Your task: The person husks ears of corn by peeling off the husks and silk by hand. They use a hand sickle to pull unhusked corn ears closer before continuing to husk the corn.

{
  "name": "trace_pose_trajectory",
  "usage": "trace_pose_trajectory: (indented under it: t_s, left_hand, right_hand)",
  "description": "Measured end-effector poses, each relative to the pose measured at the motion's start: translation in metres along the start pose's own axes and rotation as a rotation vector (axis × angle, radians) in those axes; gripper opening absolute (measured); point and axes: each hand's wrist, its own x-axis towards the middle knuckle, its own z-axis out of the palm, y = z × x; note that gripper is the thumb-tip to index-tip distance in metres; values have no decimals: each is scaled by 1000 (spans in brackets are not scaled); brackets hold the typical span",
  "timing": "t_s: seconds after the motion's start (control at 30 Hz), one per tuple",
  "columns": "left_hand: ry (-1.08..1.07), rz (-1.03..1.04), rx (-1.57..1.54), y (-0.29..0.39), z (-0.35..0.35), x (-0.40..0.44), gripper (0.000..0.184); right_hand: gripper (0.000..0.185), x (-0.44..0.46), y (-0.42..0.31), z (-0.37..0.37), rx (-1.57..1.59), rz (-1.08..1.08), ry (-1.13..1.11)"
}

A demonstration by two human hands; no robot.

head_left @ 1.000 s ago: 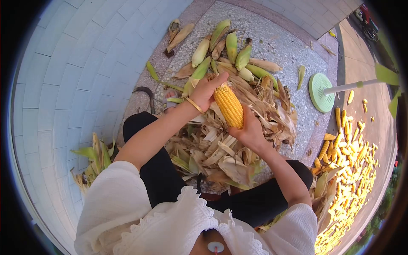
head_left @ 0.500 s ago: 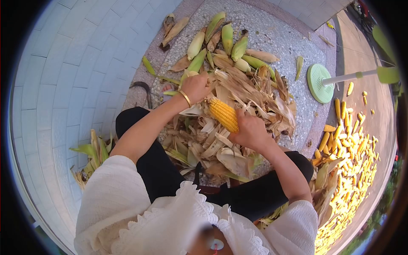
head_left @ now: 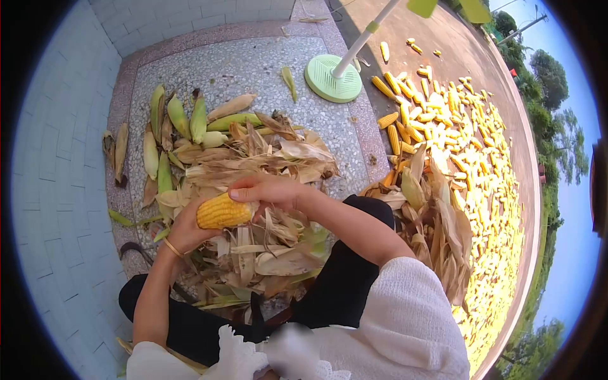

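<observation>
A bare yellow ear of corn [head_left: 223, 213] lies almost level between my hands, above the heap of husks. My left hand [head_left: 189, 227], with a gold bangle at the wrist, wraps round its left end. At the pale right end, my right hand [head_left: 273, 192] grips with the thumb along the top; its other fingers are partly hidden. Dry, torn husks [head_left: 253, 248] spread beneath both hands and between my knees. Just beyond them lie several unhusked ears of corn [head_left: 198, 120], some green and some brown.
A pale green fan base [head_left: 334, 79] with a grey pole stands ahead to the right. Husked corn [head_left: 472, 183] covers the ground on the right. More dry husks [head_left: 437, 221] are piled beside my right knee. A tiled wall [head_left: 63, 183] rises on the left.
My view has swung to the right. The ear has turned nearly level; my left hand has moved from beside its upper end to round one end, while my right hand holds the pale end.
</observation>
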Motion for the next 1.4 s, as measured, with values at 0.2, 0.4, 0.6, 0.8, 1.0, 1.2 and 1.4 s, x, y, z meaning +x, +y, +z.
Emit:
trace_pose_trajectory:
  t_s: [0.2, 0.4, 0.6, 0.8, 1.0, 1.2, 1.4]
  left_hand:
    - [258, -378, -992, 9, 20, 13, 32]
    - [-300, -594, -599, 26, 20, 6, 31]
    - [-683, -102, 358, -14, 49, -37, 29]
    - [-469, -282, 284, -35, 25, -36, 39]
    - [-242, -292, 158, -48, 14, -39, 52]
    - [-138, -169, 239, -62, 22, -42, 42]
    - [-64, -81, 325, -78, 26, -40, 14]
  right_hand:
    - [69, 46, 25, 29, 277, -170, 259]
    - [51, 77, 53, 43, 662, -60, 381]
    - [38, 68, 91, 21, 890, 193, 302]
    - [30, 11, 126, -98, 866, 241, 372]
    - [51, -188, -3, -327, 700, -707, 1647]
    - [31, -154, -30, -297, 535, -733, 1219]
    - [35, -7, 18, -90, 80, 2, 483]
